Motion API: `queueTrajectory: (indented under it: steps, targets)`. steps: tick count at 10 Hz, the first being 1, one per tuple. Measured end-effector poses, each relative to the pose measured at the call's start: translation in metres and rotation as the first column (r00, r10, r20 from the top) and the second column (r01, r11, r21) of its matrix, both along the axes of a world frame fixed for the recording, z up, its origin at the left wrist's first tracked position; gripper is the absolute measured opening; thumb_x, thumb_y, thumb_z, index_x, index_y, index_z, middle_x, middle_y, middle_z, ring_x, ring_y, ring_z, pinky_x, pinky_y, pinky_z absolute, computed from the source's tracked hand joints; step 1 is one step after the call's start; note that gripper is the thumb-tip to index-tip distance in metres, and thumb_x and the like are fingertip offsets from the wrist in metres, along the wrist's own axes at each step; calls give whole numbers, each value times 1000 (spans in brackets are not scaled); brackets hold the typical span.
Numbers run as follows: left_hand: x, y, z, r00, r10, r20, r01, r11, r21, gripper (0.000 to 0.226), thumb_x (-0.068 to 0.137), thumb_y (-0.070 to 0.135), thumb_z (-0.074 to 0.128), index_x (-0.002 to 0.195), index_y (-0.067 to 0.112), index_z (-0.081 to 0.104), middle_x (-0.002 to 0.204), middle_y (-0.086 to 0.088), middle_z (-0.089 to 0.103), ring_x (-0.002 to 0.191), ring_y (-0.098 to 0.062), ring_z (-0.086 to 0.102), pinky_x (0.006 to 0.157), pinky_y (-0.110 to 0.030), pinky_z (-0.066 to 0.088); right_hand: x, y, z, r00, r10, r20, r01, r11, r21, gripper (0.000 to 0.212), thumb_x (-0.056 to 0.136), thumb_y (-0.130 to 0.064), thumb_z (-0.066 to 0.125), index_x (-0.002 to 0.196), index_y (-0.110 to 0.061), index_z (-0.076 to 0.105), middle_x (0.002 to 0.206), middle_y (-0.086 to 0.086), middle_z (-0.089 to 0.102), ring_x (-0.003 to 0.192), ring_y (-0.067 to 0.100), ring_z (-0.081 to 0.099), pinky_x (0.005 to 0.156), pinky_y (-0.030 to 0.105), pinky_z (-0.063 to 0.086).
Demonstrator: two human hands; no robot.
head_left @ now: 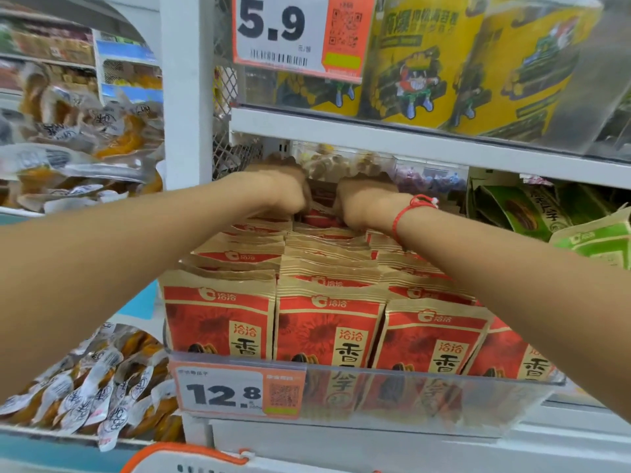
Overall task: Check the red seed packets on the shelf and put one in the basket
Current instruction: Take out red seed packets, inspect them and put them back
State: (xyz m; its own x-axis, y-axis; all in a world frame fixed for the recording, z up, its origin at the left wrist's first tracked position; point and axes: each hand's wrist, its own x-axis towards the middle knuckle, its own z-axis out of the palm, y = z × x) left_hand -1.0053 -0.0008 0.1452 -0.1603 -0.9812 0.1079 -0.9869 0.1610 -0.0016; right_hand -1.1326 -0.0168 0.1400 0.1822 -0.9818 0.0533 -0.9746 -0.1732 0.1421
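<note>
Checking step: left hand (283,189) and right hand (367,199) curl into rear red seed packets (327,322), exact grip unclear; next: lift one, drop into basket (191,455).

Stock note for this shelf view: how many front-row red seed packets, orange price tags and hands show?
Front-row red seed packets: 4
Orange price tags: 2
Hands: 2, left hand and right hand
Total: 8

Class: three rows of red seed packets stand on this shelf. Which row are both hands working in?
The middle row of red paper seed packets, at its far back end; left hand and right hand meet there.
</note>
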Motion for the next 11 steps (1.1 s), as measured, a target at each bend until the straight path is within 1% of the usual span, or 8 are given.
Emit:
queueTrajectory:
  steps: [1, 3, 4, 5, 6, 7, 8, 11]
  targets:
    - [7, 4, -6, 998, -57, -4, 57, 997, 47, 40, 102, 38, 36, 141, 40, 41, 156, -2, 27, 144, -33, 19, 117, -44, 21, 0, 9, -4, 998, 51, 32, -52, 998, 33, 16, 96, -14, 48, 107, -12, 59, 111, 8, 63, 85, 23, 53, 70, 25, 39]
    - [15, 16, -19, 996, -91, 11, 87, 978, 189, 50, 104, 32, 19, 153, 34, 10, 162, 2, -1, 148, -31, -7, 120, -47, -2, -4, 20, -7, 974, 45, 223, -43, 999, -15, 42, 94, -18, 38, 133, -21, 52, 136, 9, 53, 123, 29, 49, 103, 35, 40]
    - [12, 17, -20, 997, -78, 13, 74, 974, 216, 50, 104, 31, 16, 154, 30, 7, 162, 0, -4, 148, -32, -7, 119, -42, -4, -3, 19, -4, 977, 44, 207, -36, 998, -42, 47, 96, -20, 35, 142, -25, 40, 142, 9, 48, 127, 32, 45, 106, 38, 30]
    - [11, 22, -16, 997, -61, 37, 51, 971, 234, 50, 104, 30, 17, 153, 32, 7, 162, 1, -6, 147, -32, -7, 119, -44, -2, 7, 9, -1, 961, 44, 272, -59, 997, 47, 51, 97, -16, 35, 148, -24, 28, 140, 14, 48, 109, 29, 50, 88, 31, 39]
    - [12, 21, -14, 997, -61, 44, 48, 969, 241, 50, 104, 31, 18, 153, 33, 6, 162, 3, -7, 147, -31, -8, 118, -45, -3, 16, 3, -1, 964, 17, 264, -43, 995, 92, 55, 99, -11, 34, 151, -19, 20, 145, 13, 43, 113, 27, 50, 82, 28, 39]
    - [13, 22, -13, 997, -71, 32, 61, 967, 248, 50, 104, 32, 17, 153, 33, 6, 162, 3, -8, 148, -31, -9, 119, -46, -4, 19, 4, 1, 968, 25, 248, -40, 998, 54, 44, 99, -7, 35, 142, -13, 37, 137, 14, 48, 112, 28, 51, 85, 28, 40]
    - [12, 23, -14, 996, -77, 54, 62, 966, 251, 51, 104, 32, 16, 153, 32, 4, 162, 2, -9, 147, -32, -8, 120, -47, -2, 15, 6, 1, 972, 13, 236, -9, 1000, -19, 19, 97, -9, 40, 111, -13, 53, 108, 11, 59, 87, 24, 51, 71, 28, 39]
    - [18, 26, -14, 991, -121, 55, 109, 977, 186, 51, 103, 36, 17, 152, 39, 5, 162, 6, -3, 149, -28, 4, 120, -46, 9, 14, 10, 6, 947, -82, 312, 105, 993, -58, 31, 100, -15, 44, 128, -8, 56, 133, 11, 55, 122, 26, 52, 94, 30, 42]
